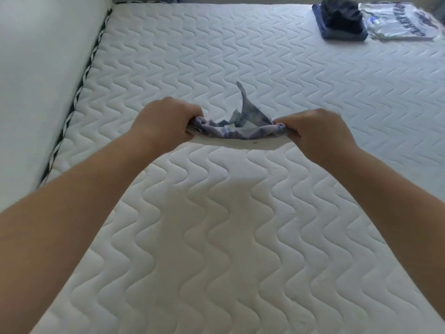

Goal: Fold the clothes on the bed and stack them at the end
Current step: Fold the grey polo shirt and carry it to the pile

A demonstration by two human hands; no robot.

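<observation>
A small blue-and-white patterned garment (237,131) with a white band along its near edge hangs stretched between my two hands above the middle of the bed. My left hand (166,119) grips its left end with fingers curled round the bunched cloth. My right hand (315,131) grips its right end the same way. A strip of the cloth sticks up behind the band. At the far right end of the bed lies a stack of dark blue folded clothes (339,20), and beside it a folded white T-shirt with dark lettering (399,20).
The white quilted mattress (216,237) fills the view. A white padded side panel (43,68) runs along the left, with a dark patterned trim (81,85) at the mattress edge.
</observation>
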